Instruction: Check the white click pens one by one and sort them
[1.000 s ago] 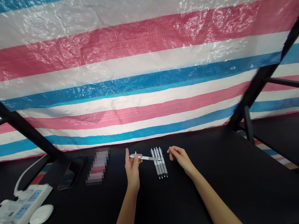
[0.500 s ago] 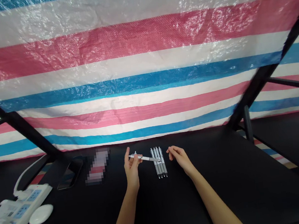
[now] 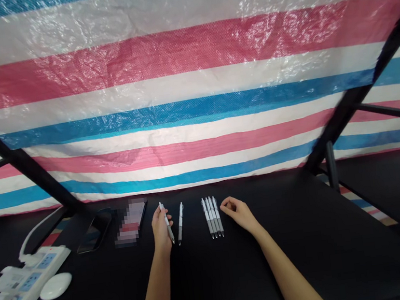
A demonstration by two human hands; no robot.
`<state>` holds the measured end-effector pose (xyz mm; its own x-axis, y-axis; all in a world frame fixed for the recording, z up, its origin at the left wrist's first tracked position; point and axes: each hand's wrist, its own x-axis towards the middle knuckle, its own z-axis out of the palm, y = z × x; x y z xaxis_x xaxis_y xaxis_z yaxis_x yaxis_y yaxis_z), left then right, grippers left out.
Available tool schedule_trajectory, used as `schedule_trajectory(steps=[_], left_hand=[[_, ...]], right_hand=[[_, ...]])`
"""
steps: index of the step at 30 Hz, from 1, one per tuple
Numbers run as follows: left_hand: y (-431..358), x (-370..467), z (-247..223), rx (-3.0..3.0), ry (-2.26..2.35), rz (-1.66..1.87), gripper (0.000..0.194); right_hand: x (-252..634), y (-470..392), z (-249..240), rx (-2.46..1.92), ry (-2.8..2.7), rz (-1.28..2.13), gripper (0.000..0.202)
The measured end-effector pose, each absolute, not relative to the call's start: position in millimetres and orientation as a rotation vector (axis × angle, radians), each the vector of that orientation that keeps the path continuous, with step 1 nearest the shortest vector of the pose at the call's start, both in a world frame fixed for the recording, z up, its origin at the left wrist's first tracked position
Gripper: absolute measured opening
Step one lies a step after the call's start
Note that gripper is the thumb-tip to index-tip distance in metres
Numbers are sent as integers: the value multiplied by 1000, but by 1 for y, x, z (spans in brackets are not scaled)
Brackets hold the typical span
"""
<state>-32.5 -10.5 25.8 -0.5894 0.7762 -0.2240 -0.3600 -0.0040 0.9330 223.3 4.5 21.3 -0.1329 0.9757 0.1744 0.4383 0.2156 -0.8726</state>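
Note:
In the head view my left hand (image 3: 159,229) grips a white and grey click pen (image 3: 166,218) between thumb and fingers, its tip toward me. Just right of that hand, a single matching pen (image 3: 181,223) lies on the black tabletop. Farther right is a tight row of several like pens (image 3: 212,217), side by side with tips toward me. My right hand (image 3: 239,215) rests at the row's right side, thumb and forefinger closed together. Nothing shows between those fingertips, and a small space separates them from the nearest pen.
A dark phone (image 3: 94,232) and another phone with a blurred screen (image 3: 132,222) lie left of my hands. A white power strip (image 3: 27,288) and a round white charger (image 3: 56,286) are at the far left. Behind stands a striped tarp (image 3: 193,151) with black frame legs (image 3: 45,176).
My left hand has moved left and turned its pen from crosswise to nearly lengthwise, away from the row. The single pen beside it now shows fully. My right hand has hardly moved.

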Motion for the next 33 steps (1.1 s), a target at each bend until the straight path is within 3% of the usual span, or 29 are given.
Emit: schedule_trajectory(steps=[8,17,27,33], left_hand=[[-3,-38,-6,1096,1837,1465,47],[-11,-29,2,1494,1857,1424,31],[-19,-26,11,1810,2044,1050,23],[-19,-25,11,1892,2123,1045,28]], right_hand=[[217,-1,24,-1439,-2094,577,8],[210,-7,27,-1467,-2178,526,21],[207,-8,27,-1575,-2152,321,8],[213,-1,24,-1495,-1848,471,18]])
